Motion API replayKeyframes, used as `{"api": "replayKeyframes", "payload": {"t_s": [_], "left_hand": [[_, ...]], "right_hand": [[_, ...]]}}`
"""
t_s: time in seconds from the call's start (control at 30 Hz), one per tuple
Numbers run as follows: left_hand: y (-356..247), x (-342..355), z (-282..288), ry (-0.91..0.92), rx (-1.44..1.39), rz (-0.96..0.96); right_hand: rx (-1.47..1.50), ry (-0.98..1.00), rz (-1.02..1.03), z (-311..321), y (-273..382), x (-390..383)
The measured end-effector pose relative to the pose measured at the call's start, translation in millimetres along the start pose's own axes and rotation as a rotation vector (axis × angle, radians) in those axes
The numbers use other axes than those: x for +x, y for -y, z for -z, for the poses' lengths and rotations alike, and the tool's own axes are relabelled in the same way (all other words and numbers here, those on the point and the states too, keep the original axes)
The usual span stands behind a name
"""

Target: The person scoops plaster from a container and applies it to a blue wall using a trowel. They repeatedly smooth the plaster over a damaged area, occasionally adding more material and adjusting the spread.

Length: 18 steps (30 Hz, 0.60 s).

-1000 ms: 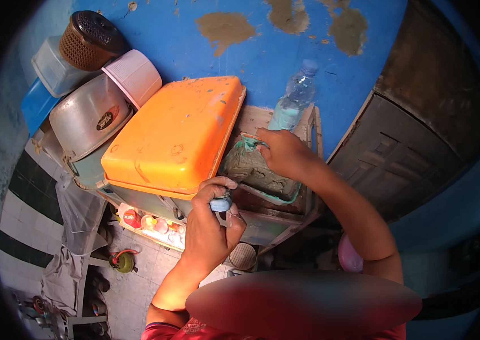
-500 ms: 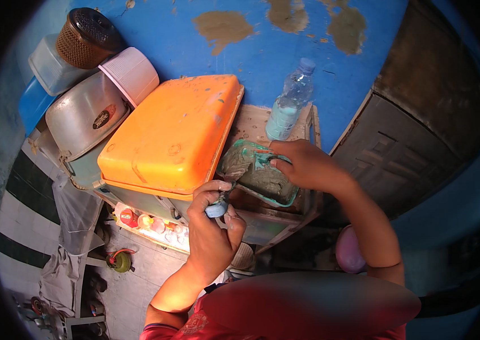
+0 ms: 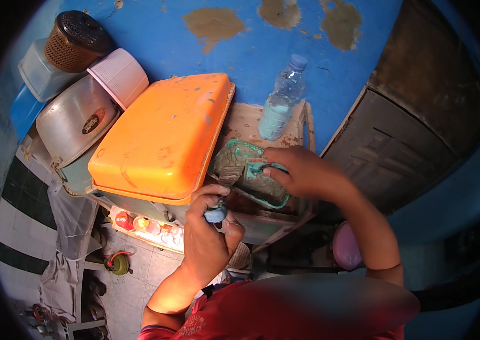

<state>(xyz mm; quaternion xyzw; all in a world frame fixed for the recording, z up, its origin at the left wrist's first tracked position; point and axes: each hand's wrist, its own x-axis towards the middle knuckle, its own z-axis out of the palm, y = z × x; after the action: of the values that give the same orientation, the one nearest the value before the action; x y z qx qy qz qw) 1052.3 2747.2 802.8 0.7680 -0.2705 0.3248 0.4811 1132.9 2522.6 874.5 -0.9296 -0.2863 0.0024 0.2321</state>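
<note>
1. Working the grey paste [image 3: 262, 190] in the tray [image 3: 272, 205] appeared to be the step in hand: loading or scraping it with flat tools, as I judged it.
2. My right grip [image 3: 310, 173] was clenched around the teal tool [image 3: 256, 170], fingers and thumb pinching its near edge, directly over the paste. I could not tell how far its far edge sank in.
3. My left grip [image 3: 208, 232] grasped the blue-handled tool [image 3: 215, 215] in curled fingers, just beside the tray's near left corner. What looked like its blade, coated grey, reached over the tray.
4. The next move, in my judgement, called for drawing one flat edge against the other to gather paste, with light pressure so that the tray did not slide.
5. The tray, green-rimmed, sat on the desk [image 3: 245, 116] between the orange tub [image 3: 163, 136] and my right forearm. Paste covered its floor unevenly.
6. The bottle [image 3: 279, 110], clear and blue-capped, stood behind the tray, its lower part filled with pale blue-green contents.
7. The orange tub lay bottom up. Left of it were piled a metal pot [image 3: 73, 122], a pink basket [image 3: 118, 73] and a lidded brown basket [image 3: 75, 48]; their contents could not be seen.
</note>
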Motion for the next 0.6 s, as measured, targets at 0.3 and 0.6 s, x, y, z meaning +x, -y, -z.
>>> {"api": "replayKeyframes", "payload": {"t_s": [0.3,0.6], "left_hand": [[0,2,3,0.056,-0.029,0.050],[1,4,1,0.064,-0.031,0.058]], "right_hand": [[-0.155,-0.232,-0.139,-13,-3,3],[-0.095,-0.209,-0.246,-17,-9,14]]}}
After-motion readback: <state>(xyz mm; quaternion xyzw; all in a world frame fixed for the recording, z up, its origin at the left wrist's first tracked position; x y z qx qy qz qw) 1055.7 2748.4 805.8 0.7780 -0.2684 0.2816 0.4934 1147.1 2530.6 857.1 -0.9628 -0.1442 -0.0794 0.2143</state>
